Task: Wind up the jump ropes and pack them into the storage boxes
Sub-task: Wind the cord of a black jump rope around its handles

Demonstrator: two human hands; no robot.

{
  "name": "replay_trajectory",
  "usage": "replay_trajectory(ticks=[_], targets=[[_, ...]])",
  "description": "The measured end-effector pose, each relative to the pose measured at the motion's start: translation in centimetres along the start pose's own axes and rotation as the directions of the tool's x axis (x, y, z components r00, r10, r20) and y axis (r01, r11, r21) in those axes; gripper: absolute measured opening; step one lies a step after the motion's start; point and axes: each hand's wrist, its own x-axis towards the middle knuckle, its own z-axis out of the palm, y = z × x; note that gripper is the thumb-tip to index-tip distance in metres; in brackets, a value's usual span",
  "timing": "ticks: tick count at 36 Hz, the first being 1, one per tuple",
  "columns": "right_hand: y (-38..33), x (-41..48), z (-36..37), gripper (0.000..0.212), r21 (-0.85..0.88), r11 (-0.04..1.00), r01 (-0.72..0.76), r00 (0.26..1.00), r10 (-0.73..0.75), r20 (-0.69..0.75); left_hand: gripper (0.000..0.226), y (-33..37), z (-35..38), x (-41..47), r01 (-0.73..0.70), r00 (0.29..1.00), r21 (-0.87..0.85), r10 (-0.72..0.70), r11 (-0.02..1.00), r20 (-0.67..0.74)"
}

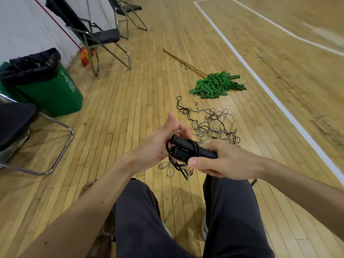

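Two black jump rope handles [188,148] lie side by side above my knees, with a dark speckled cord looped around them. My right hand [221,162] grips the right ends of the handles, thumb on the near side. My left hand [163,140] is at the left ends with fingers mostly extended, touching the cord loop; whether it pinches the cord is hidden. A short end of cord hangs below the handles. On the floor beyond lies a tangle of loose ropes [212,123], grey and dark. No storage box is in view.
A green mop [216,84] with a wooden handle lies on the wooden floor beyond the ropes. A green bin [54,90] with a black liner stands at left. Folding chairs [100,36] stand at left and back. My legs in dark trousers [229,211] fill the bottom.
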Motion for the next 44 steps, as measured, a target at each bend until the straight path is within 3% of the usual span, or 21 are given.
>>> replay_trajectory(ticks=[4, 9, 13, 22, 29, 31, 34, 37, 40, 44], targets=[[0.2, 0.3, -0.7, 0.047, 0.071, 0.997, -0.006, 0.999, 0.009, -0.043, 0.062, -1.3, 0.7, 0.3, 0.034, 0.992, -0.073, -0.043, 0.997, -0.121], [0.7, 0.9, -2.6, 0.065, 0.132, 0.990, -0.045, 0.988, 0.064, -0.142, 0.051, -3.4, 1.4, 0.2, 0.080, 0.980, 0.087, -0.062, 0.993, -0.189], [1.7, 1.5, -3.7, 0.049, 0.138, 0.986, -0.096, 0.960, 0.128, -0.247, 0.044, -4.0, 1.6, -0.2, 0.121, 0.972, 0.188, -0.078, 0.975, -0.222], [4.6, 3.3, -4.9, 0.051, 0.114, 0.957, -0.267, 0.876, 0.290, -0.386, 0.029, -4.3, 1.9, 0.0, 0.277, 0.955, 0.393, -0.203, 0.877, -0.218], [7.2, 4.3, -5.9, 0.050, 0.115, 0.917, -0.381, 0.805, 0.390, -0.447, 0.020, -2.7, 2.1, -0.1, 0.216, 0.975, 0.781, -0.089, 0.586, -0.203], [7.7, 4.5, -5.8, 0.051, 0.086, 0.910, -0.406, 0.804, 0.400, -0.440, 0.024, -1.9, 2.0, 0.2, 0.180, 0.981, 0.874, -0.022, 0.451, -0.191], [8.1, 4.7, -5.4, 0.052, 0.041, 0.898, -0.437, 0.818, 0.416, -0.398, 0.028, -0.5, 1.8, 0.8, 0.130, 0.986, 0.960, 0.069, 0.247, -0.151], [7.9, 5.0, -4.8, 0.053, 0.016, 0.889, -0.458, 0.829, 0.433, -0.353, 0.029, 1.1, 1.5, 1.1, 0.053, 0.990, 0.993, 0.123, 0.106, -0.066], [7.5, 5.1, -4.1, 0.053, -0.048, 0.877, -0.478, 0.845, 0.445, -0.297, 0.032, 2.6, 0.7, 1.1, -0.057, 0.982, 0.998, 0.182, -0.001, 0.056], [6.4, 4.8, -2.7, 0.054, -0.134, 0.866, -0.482, 0.871, 0.457, -0.180, 0.035, 3.9, 0.0, 1.2, -0.183, 0.951, 0.983, 0.247, -0.026, 0.184]])
